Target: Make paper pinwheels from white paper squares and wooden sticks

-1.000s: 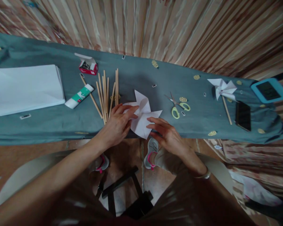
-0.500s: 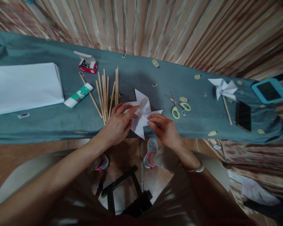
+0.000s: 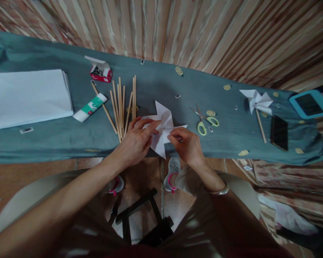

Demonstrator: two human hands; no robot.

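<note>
A white paper pinwheel [image 3: 163, 123], half folded, lies at the near edge of the teal-covered table [image 3: 156, 82]. My left hand [image 3: 136, 141] rests on its left side, fingers pressing the paper near its centre. My right hand [image 3: 187, 145] is curled in a pinch on the paper's right flap, close to the centre. Both hands meet over the middle of the sheet. Several wooden sticks [image 3: 122, 105] lie just left of the paper, next to my left hand.
A stack of white paper [image 3: 29, 96] sits at the left, with a glue stick [image 3: 90, 108] and a small red box of pins [image 3: 101, 71] nearby. Green scissors [image 3: 204, 122], a finished pinwheel [image 3: 257, 102], a dark phone [image 3: 279, 132] and a blue-framed tablet [image 3: 309, 104] lie to the right.
My right hand slid up from the paper's lower right edge and curled into a pinch near its centre. My left hand stayed pressed on the paper.
</note>
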